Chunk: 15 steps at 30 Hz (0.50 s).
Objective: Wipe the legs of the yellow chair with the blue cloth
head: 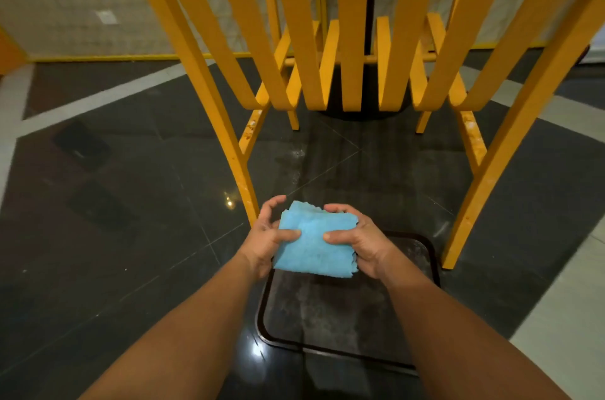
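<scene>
1. Cloth in both hands: the blue cloth (316, 241) is folded into a rough square and held in the air above the floor, apart from the chair.
2. My left hand (265, 237) pinches its left edge, with the thumb lying on the top face and the fingers curled by the upper corner.
3. My right hand (361, 241) grasps the right edge the same way — thumb pressed on top, fingers wrapped round the far side.
4. The yellow chair (352, 23) stands straight ahead, its slatted back towards me.
5. Its near left leg (229, 144) comes down just beyond my left hand; the near right leg (491, 177) is well off to the right.
6. The two farther legs show pale, chipped patches low down — what the marks are, I cannot tell.
7. Below my hands lies a dark tray (327, 318) with a raised rim, flat on the glossy dark tiled floor (131, 236), which has pale stripes crossing it.
</scene>
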Motion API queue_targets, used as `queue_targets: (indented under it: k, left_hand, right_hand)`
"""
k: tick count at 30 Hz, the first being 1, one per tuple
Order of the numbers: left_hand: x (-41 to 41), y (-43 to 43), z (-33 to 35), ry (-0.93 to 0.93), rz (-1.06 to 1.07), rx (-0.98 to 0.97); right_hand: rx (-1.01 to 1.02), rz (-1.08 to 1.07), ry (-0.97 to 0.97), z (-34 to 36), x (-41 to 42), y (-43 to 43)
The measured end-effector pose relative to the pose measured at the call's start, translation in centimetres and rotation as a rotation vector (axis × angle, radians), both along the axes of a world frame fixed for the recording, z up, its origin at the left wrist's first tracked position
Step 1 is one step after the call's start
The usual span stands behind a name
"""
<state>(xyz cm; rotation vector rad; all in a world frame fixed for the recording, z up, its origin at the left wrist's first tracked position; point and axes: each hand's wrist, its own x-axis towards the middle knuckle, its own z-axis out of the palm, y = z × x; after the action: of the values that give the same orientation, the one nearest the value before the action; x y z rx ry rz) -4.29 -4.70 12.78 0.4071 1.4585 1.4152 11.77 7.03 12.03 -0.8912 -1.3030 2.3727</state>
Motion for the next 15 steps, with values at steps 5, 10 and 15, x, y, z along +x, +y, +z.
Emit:
queue_targets:
  k: [5,10,15]
  left_hand:
    - [-1.3,-0.8,2.7,0.017,-0.012,0.022]
    - [-2.1,-1.0,5.9,0.059,-0.084,0.02]
    - [-2.4,-1.0,8.3,0.055,-0.139,0.021]
  right_hand:
    - [0.208,0.112,-0.093,2.6,-1.1,0.1]
    - [0.445,0.161,-0.213,5.0,-2.3,0.6]
    - [0.736,0.18,-0.303,7.5,-3.3,-0.2]
